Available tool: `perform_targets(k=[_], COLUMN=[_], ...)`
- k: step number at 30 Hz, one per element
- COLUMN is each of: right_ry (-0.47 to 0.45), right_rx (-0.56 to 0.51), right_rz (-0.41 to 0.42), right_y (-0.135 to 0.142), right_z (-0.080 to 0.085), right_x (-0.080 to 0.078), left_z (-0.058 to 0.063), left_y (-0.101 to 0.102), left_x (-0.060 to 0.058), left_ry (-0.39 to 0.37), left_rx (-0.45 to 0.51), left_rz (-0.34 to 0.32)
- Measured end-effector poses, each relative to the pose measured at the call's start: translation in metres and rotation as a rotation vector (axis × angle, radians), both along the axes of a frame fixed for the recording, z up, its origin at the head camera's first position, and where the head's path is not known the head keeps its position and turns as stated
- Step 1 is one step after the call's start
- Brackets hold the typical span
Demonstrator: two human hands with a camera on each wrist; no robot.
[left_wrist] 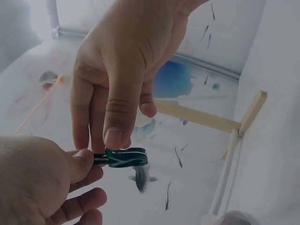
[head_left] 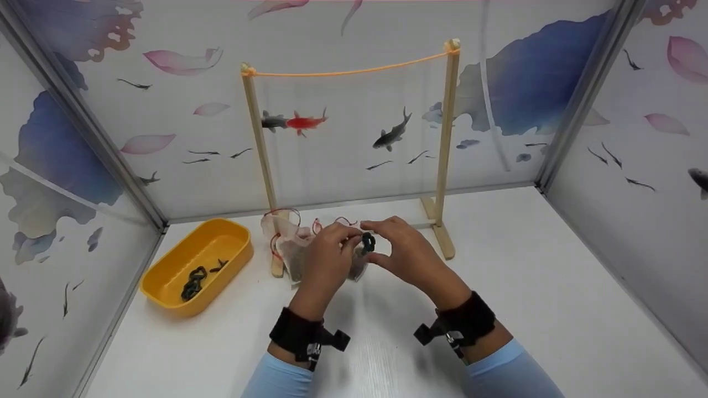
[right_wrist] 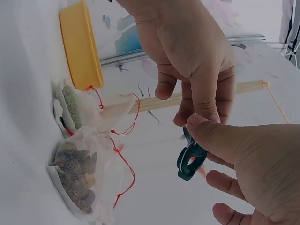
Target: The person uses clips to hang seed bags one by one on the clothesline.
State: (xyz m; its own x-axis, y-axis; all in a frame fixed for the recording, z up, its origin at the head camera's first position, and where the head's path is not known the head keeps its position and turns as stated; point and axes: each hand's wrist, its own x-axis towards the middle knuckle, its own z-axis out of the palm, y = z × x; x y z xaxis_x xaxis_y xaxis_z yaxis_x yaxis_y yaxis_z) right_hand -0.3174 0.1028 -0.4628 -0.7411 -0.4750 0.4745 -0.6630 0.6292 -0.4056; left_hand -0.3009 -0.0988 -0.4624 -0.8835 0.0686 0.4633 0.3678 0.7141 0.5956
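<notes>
My left hand [head_left: 329, 257] pinches a dark green plastic clip [head_left: 368, 242] between thumb and fingers, above the table in front of the stand. The clip's looped end [left_wrist: 129, 159] points away from the left fingertips in the left wrist view. Across from it, my right hand [head_left: 406, 251] has its thumb and fingers bent round the same clip, fingertips right at it. Close behind the hands lie sheer drawstring bags [head_left: 293, 251] with red cords, partly hidden. The right wrist view shows one bag with greenish contents [right_wrist: 70, 105] and another with brown pieces [right_wrist: 77, 173].
At the left stands a yellow bin [head_left: 243, 260] holding several dark clips [head_left: 193, 282]. A wooden stand [head_left: 444, 138] rises behind the hands, with an orange cord [head_left: 348, 72] tied between its posts. Patterned panels enclose the white table [head_left: 553, 287] at the back and sides.
</notes>
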Motion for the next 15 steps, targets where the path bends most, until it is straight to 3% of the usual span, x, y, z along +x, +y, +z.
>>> perform_targets(k=[6,15], right_ry=[0.020,0.161], right_rx=[0.024,0.020], right_rz=[0.021,0.077], right_y=[-0.0002,-0.0036], right_z=[-0.0001,-0.0053], right_x=[0.0016,0.0028], left_z=[-0.0026,-0.0042], left_y=[0.0020,0.0006], left_x=[0.0019,0.0052], left_ry=[0.008,0.047], left_rx=[0.028,0.100], left_rz=[-0.030,-0.050])
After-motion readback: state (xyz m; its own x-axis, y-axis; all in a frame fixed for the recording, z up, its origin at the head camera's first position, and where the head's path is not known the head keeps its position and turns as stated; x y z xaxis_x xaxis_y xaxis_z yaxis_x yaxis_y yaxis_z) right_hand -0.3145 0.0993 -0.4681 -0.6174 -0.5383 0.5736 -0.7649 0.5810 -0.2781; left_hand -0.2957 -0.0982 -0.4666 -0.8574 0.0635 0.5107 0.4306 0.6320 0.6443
